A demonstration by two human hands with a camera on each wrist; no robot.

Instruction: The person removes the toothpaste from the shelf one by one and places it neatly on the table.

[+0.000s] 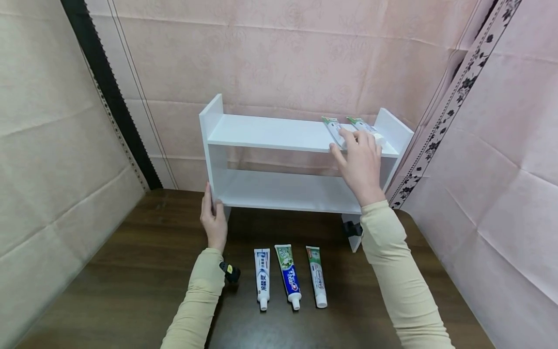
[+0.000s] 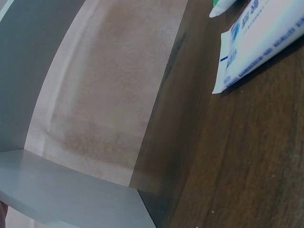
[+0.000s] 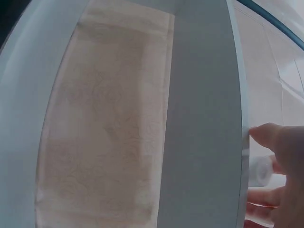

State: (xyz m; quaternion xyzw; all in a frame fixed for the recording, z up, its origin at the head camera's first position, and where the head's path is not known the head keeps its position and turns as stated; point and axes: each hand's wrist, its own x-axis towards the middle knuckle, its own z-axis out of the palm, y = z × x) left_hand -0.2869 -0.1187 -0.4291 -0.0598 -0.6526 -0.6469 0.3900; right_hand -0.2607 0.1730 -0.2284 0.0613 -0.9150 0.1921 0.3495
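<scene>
A white two-tier shelf (image 1: 279, 191) stands at the back of the table. My left hand (image 1: 213, 220) grips its left side panel low down, fingers along the outside and thumb at the front edge. My right hand (image 1: 362, 165) is over the right end of the upper board. There its fingers touch a white and green toothpaste tube (image 1: 332, 127), partly hidden by the hand. A second toothpaste tube (image 1: 366, 127) lies just right of it, also partly covered. In the right wrist view, a white cap (image 3: 260, 172) shows between the spread thumb and the fingers.
On the dark wooden table (image 1: 131, 271), in front of the shelf, lie a white and blue toothpaste tube (image 1: 262, 276), a green and blue one (image 1: 287, 274) and a green and white one (image 1: 317, 276). Fabric curtains (image 1: 296, 63) surround the table at the back and both sides.
</scene>
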